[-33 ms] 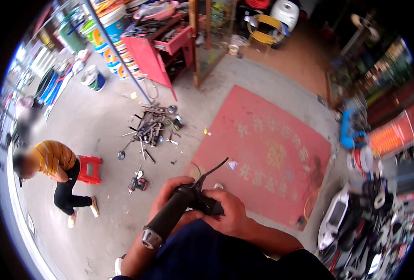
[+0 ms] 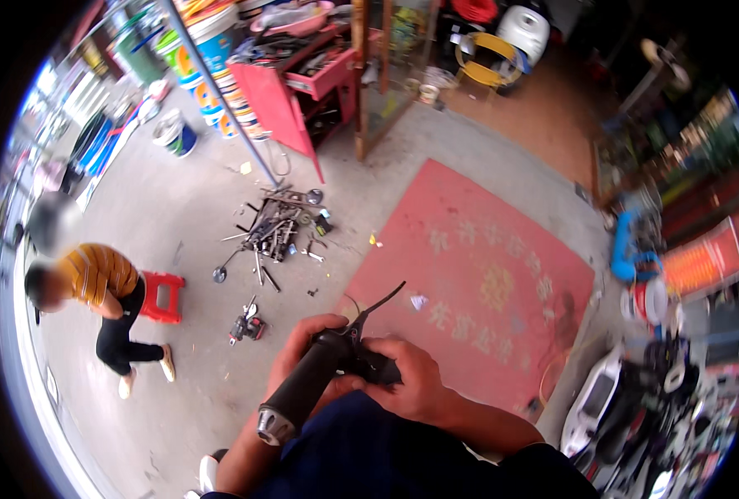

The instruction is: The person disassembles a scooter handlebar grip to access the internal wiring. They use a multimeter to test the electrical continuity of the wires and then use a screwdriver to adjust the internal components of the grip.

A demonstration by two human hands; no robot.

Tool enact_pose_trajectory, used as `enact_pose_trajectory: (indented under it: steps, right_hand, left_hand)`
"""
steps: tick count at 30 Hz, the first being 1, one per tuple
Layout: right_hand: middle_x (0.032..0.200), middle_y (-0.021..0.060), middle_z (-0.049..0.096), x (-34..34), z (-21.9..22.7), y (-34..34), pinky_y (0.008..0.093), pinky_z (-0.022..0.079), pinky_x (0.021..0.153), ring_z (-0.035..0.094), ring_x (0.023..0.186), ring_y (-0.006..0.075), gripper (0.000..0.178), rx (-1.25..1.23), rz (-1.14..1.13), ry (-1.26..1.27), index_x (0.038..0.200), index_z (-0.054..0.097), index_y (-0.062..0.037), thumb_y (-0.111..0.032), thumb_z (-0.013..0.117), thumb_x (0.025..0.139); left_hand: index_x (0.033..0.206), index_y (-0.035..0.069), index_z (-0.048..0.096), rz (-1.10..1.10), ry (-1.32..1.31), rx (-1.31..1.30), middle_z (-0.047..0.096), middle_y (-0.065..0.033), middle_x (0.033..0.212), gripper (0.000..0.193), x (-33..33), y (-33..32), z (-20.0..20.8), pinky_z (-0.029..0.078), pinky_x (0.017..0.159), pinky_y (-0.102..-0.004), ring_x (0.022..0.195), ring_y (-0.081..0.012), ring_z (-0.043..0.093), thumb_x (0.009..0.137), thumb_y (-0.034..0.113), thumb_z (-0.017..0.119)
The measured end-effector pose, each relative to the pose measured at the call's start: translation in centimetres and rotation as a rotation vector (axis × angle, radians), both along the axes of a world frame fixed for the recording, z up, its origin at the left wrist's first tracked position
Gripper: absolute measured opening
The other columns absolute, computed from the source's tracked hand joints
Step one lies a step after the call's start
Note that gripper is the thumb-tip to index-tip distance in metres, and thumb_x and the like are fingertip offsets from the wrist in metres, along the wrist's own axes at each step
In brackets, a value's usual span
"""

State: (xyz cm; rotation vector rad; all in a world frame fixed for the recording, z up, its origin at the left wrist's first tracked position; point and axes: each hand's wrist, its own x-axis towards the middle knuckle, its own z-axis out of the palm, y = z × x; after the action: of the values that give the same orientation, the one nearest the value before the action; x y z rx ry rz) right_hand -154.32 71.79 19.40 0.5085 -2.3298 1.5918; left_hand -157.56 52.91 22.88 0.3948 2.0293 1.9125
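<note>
A black handlebar grip [image 2: 305, 388] with a silver end cap is held low in front of my body, its capped end toward me. At its far end a thin black brake lever [image 2: 379, 301] sticks out to the upper right. My left hand [image 2: 296, 349] is closed round the grip's inner end, partly hidden under it. My right hand [image 2: 417, 378] is closed on the black housing [image 2: 375, 367] beside the lever, thumb on top. What the fingers do underneath is hidden.
A red mat [image 2: 461, 241] lies ahead. Loose tools and parts [image 2: 276, 229] are heaped on the floor, with a small red-and-black power tool [image 2: 248, 326] nearer. At left a person [image 2: 99, 279] sits on a red stool [image 2: 164, 298]. Scooter parts [image 2: 627, 407] crowd the right; a red tool cabinet [image 2: 274, 100] stands behind.
The surroundings have shifted slightly right in the picture. Both hands keep the same hold on the grip and housing.
</note>
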Motion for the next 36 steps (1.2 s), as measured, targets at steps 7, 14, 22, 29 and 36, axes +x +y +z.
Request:
enact_pose_trajectory:
  steps: [7, 14, 22, 29, 36]
  right_hand:
    - [0.103, 0.0180, 0.064, -19.6, 1.7, 3.0, 0.0397, 0.052, 0.075, 0.066, 0.090, 0.0341, 0.055, 0.077, 0.312, 0.105, 0.125, 0.052, -0.0005, -0.002, 0.076, 0.075]
    - [0.097, 0.0169, 0.064, -38.3, 3.0, 4.1, 0.0377, 0.052, 0.069, 0.064, 0.080, 0.0312, 0.055, 0.217, 0.396, 0.079, 0.128, 0.051, -0.0011, 0.001, 0.073, 0.077]
    - [0.093, 0.0097, 0.068, -60.0, 3.3, 5.8, 0.0293, 0.054, 0.075, 0.067, 0.085, 0.0170, 0.036, 0.248, 0.217, -0.332, 0.121, 0.057, 0.0001, -0.003, 0.066, 0.086]
    - [0.094, 0.0206, 0.067, -86.2, -2.1, -5.4, 0.0450, 0.052, 0.076, 0.066, 0.086, 0.0366, 0.018, 0.345, 0.322, -0.022, 0.102, 0.064, 0.0001, -0.012, 0.059, 0.089]
    - [0.112, 0.0253, 0.063, -107.1, -8.9, -13.3, 0.0477, 0.051, 0.091, 0.061, 0.107, 0.0419, 0.031, 1.137, 0.268, -0.019, 0.113, 0.061, -0.0041, -0.014, 0.061, 0.083]
  left_hand:
    - [0.132, 0.007, 0.046, 0.300, 0.015, 0.040, 0.058, -0.0067, 0.110, 0.074, -13.6, 2.5, 0.6, 0.048, 0.090, -0.0300, 0.102, -0.0145, 0.058, 0.071, 0.009, 0.087]
    - [0.136, 0.008, 0.046, 0.417, 0.064, 0.267, 0.057, -0.0067, 0.115, 0.081, -30.9, 4.3, -2.9, 0.048, 0.092, -0.0305, 0.106, -0.0157, 0.057, 0.068, 0.004, 0.088]
    - [0.131, 0.008, 0.049, 0.718, -0.030, 0.232, 0.057, -0.0040, 0.102, 0.077, -44.6, 2.9, 0.6, 0.047, 0.082, -0.0284, 0.092, -0.0143, 0.057, 0.064, 0.009, 0.089]
    - [0.134, 0.006, 0.044, 1.254, -0.034, -0.046, 0.051, -0.0074, 0.100, 0.073, -47.6, 1.3, 0.2, 0.050, 0.066, -0.0256, 0.084, -0.0162, 0.055, 0.066, 0.008, 0.071]
    - [0.127, 0.003, 0.049, 1.662, -0.328, -0.021, 0.059, -0.0091, 0.102, 0.052, -53.7, 6.6, 6.4, 0.047, 0.069, -0.0282, 0.078, -0.0174, 0.056, 0.085, 0.024, 0.071]
